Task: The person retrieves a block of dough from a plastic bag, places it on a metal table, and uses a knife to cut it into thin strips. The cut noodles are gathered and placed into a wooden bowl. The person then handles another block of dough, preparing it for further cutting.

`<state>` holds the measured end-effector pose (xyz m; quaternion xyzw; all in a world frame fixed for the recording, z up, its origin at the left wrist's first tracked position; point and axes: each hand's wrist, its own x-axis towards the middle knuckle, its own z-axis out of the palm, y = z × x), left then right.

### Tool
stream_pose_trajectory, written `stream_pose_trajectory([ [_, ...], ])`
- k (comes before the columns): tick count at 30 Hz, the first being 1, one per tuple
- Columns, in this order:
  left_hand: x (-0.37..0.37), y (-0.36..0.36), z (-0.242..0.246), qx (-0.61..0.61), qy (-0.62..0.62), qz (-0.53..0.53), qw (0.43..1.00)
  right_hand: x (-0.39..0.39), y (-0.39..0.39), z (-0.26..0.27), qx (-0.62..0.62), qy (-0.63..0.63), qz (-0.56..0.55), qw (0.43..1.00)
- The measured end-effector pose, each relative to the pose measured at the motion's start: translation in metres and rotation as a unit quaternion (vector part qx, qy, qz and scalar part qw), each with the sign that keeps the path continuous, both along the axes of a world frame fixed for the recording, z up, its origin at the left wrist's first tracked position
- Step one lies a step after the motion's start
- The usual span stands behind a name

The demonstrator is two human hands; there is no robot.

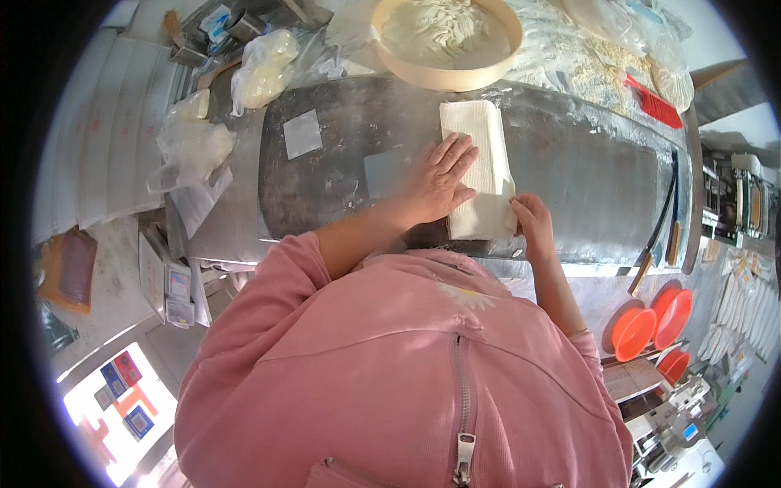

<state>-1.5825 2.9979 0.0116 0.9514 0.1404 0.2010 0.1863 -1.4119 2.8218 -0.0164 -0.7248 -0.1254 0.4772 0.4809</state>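
Observation:
A long folded stack of thin cream sheets [479, 128], which looks like dough, lies lengthwise away from me on the dark worktop [586, 177]. My left hand [442, 177] rests flat across its left side, fingers slightly apart, gripping nothing. At the near right edge, my right hand [534, 219] pinches a bit of the stack between thumb and fingers. Just beyond the stack's far end stands a round, pale-rimmed container [451, 79] with crumpled pale sheets or strips inside.
A long knife [642, 273] with a wooden handle lies at the right end. A red brush [656, 104] sits at the back right by floury plastic. Plastic bags [262, 73] and a square grey sheet [302, 134] are on the left. Red basins [634, 332] stand lower right.

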Motion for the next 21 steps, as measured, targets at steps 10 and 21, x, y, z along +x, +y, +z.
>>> stream_pose_trajectory([
  [10, -0.099, 0.046, 0.014, -0.024, 0.285, 0.215, 0.934, -0.011, -0.007, 0.030, 0.062, -0.510, 0.197, 0.835],
  [21, -0.102, 0.088, 0.012, -0.322, 0.261, 0.237, 0.879, -0.013, -0.005, 0.031, -0.031, -0.428, 0.213, 0.878],
])
